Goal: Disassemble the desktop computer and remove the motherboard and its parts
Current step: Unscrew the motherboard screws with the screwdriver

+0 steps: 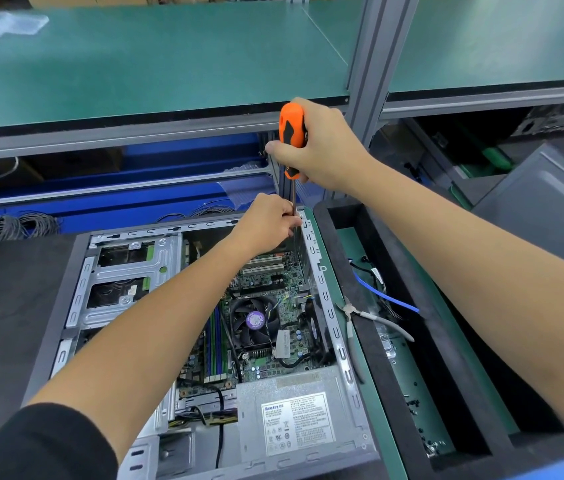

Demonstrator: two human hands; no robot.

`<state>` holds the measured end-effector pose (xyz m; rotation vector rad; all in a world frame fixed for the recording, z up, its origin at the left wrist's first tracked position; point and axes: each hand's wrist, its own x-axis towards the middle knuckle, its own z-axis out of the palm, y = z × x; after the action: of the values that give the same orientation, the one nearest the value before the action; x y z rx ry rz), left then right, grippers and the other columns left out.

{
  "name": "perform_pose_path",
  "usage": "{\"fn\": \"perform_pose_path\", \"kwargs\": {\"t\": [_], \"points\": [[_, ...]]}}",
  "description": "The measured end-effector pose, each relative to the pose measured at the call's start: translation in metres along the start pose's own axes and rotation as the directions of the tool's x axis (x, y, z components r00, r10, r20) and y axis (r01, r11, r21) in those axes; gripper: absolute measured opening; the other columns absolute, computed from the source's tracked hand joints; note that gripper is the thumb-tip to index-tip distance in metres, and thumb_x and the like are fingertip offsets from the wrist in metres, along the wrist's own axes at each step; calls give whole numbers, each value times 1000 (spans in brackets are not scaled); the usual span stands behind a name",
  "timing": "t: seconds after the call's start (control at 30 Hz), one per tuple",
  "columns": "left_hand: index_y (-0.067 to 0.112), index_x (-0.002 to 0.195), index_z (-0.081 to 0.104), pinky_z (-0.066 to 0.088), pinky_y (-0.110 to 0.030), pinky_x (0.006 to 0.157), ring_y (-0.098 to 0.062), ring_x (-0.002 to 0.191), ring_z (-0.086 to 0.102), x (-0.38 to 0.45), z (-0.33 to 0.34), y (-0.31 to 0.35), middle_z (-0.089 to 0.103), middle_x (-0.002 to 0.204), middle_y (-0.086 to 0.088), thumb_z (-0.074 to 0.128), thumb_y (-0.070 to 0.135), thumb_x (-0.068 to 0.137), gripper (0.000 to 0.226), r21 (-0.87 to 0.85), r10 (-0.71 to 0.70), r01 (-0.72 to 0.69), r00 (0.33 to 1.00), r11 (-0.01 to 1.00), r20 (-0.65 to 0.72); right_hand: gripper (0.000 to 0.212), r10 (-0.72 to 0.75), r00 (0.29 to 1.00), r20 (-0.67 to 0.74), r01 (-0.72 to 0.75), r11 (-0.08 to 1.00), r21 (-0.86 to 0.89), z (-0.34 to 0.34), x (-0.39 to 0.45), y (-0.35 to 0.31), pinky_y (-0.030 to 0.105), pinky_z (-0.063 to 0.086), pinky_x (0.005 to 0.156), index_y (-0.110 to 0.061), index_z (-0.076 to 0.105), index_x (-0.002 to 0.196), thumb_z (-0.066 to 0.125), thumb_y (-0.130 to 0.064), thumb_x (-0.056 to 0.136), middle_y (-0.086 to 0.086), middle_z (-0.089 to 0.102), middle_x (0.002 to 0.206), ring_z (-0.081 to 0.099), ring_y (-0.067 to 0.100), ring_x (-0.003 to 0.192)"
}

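The workbench (3,306) has a dark mat on the left and a green surface along the right. On it lies the open computer case (204,341), flat on its side. Just beside the case, on the right, a black foam tray (353,306) sits on the green surface. A pair of grey-handled pliers (370,318) rests across the tray's left wall.

A black sleeve (41,445) covers the left upper arm; both forearms are bare.
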<state>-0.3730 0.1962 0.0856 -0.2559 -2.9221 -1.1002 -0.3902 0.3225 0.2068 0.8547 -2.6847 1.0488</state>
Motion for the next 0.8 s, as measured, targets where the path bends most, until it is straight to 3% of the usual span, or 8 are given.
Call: {"fn": "perform_pose_path", "kwargs": {"t": [0.23, 0.47, 0.67, 0.8], "points": [[0, 85, 73, 58, -34, 75, 0, 59, 66, 0, 2, 0, 70, 70, -6, 62, 14, 93, 19, -18, -10, 10, 1000, 1000, -2, 30, 2, 1000, -12, -2, 1000, 2, 0, 0, 0, 24, 48, 55, -21, 40, 81, 63, -36, 90, 1, 51, 72, 65, 28, 71], [1, 84, 73, 58, -38, 77, -12, 64, 68, 0, 2, 1, 71, 74, -11, 62, 14, 93, 18, -12, -18, 18, 1000, 1000, 11, 32, 6, 1000, -10, -6, 1000, -7, 1, -3, 2, 31, 50, 59, -13, 42, 87, 63, -36, 90, 8, 55, 76, 64, 30, 71], [-1, 83, 73, 58, -42, 75, -18, 66, 69, 1, 4, 1, 71, 76, -12, 64, 14, 92, 19, -21, -45, 45, 999, 999, -2, 31, 39, 999, 30, -40, 999, 15, -1, -2, -2, 21, 49, 50, -14, 43, 87, 65, -36, 90, 17, 63, 83, 64, 28, 68], [-5, 76, 68, 54, -39, 70, -29, 69, 65, 2, 1, 4, 68, 75, -17, 64, 20, 91, 30, 89, -34, 33, 999, 995, 9, 39, 72, 994, 85, -76, 996, 45, -10, -4, -8, 18, 50, 48, -16, 41, 76, 61, -45, 91, 8, 58, 63, 65, 14, 52]]}}
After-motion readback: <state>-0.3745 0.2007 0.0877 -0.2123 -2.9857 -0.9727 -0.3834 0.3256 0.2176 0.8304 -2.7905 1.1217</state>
